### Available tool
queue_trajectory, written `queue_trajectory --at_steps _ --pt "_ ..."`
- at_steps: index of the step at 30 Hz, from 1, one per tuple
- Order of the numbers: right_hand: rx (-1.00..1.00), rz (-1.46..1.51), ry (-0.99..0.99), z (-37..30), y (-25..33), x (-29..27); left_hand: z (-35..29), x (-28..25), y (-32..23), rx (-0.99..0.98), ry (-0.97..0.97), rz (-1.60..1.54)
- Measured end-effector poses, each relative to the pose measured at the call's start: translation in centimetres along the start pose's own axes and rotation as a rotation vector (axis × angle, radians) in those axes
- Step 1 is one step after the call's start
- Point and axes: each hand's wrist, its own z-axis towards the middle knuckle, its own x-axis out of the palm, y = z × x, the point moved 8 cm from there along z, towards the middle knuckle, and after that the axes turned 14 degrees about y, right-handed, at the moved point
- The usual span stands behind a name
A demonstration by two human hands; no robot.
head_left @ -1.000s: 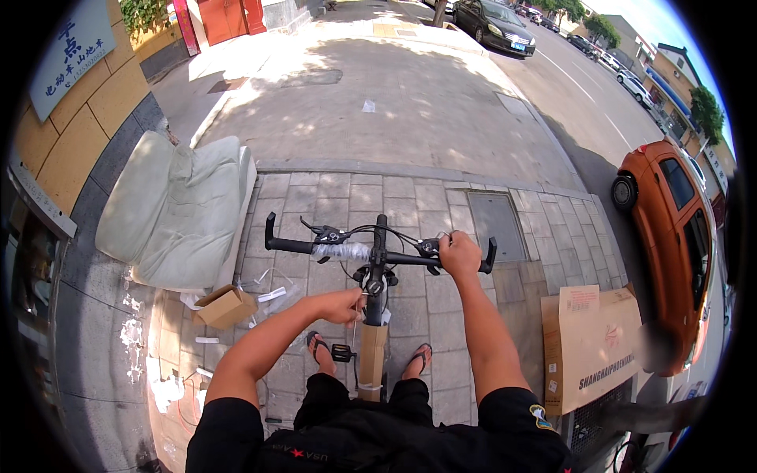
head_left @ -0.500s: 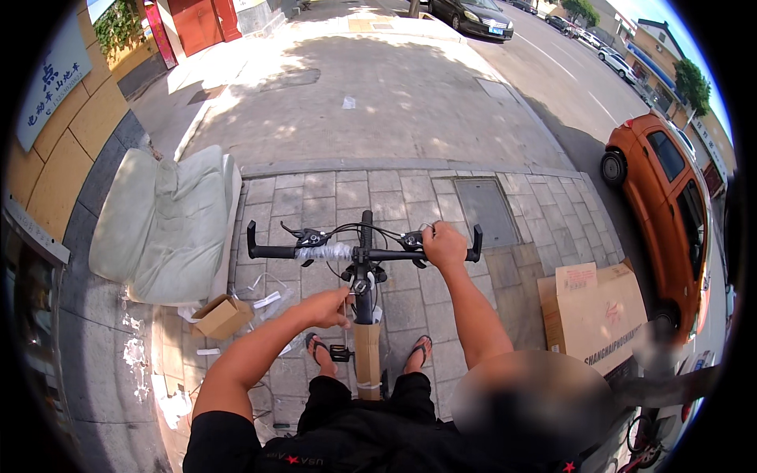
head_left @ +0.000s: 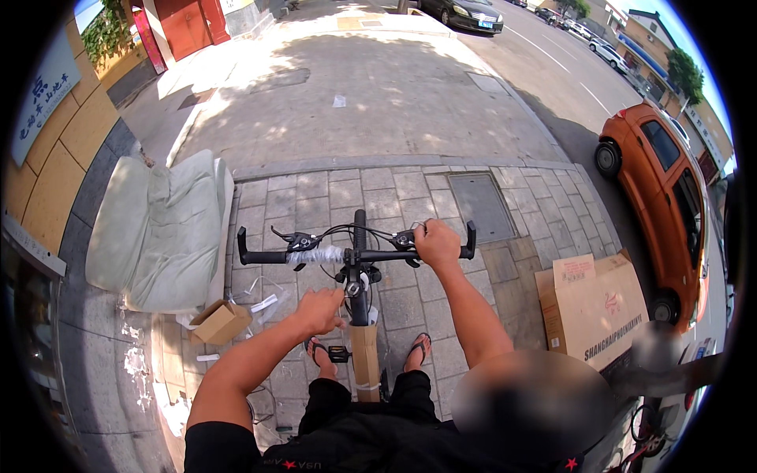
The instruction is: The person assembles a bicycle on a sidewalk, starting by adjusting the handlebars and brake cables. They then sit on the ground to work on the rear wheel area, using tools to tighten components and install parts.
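Note:
A black bicycle handlebar (head_left: pixel 268 257) stretches across the middle of the view, with clear wrap around its left half and the frame's top tube wrapped in brown cardboard (head_left: pixel 365 359). My right hand (head_left: pixel 438 242) grips the right end of the handlebar. My left hand (head_left: pixel 319 310) is at the stem (head_left: pixel 356 281) just below the bar, its fingers curled against it. Both my sandalled feet stand on the paving on either side of the frame.
A pale green sofa (head_left: pixel 162 229) lies at the left by a tiled wall. A small open carton (head_left: pixel 221 322) and plastic scraps lie beside it. A large brown cardboard box (head_left: pixel 595 307) stands at the right, an orange car (head_left: pixel 666 189) behind it.
The view has shifted slightly, so the handlebar sits a little lower and more central. My hands keep their places on the grip and at the stem.

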Motion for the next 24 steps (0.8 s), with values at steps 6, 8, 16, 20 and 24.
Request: queue_trajectory --at_steps 6,8,16,20,24 --pt "0.002 -0.004 -0.013 0.0 -0.3 0.4 -0.2 0.7 -0.6 0.041 -0.271 0.176" --pt "-0.017 0.003 -0.039 -0.1 -0.1 0.4 0.2 1.1 -0.2 0.059 -0.351 0.194" --pt "-0.015 -0.034 -0.053 -0.3 0.4 0.4 -0.2 0.3 0.0 0.188 -0.505 0.233" --pt "0.002 -0.031 -0.058 -0.3 0.1 1.1 0.2 0.7 0.6 0.196 -0.543 0.247" --pt "0.07 -0.038 0.068 -0.4 0.3 0.9 -0.1 1.2 0.7 0.131 -0.533 0.152"
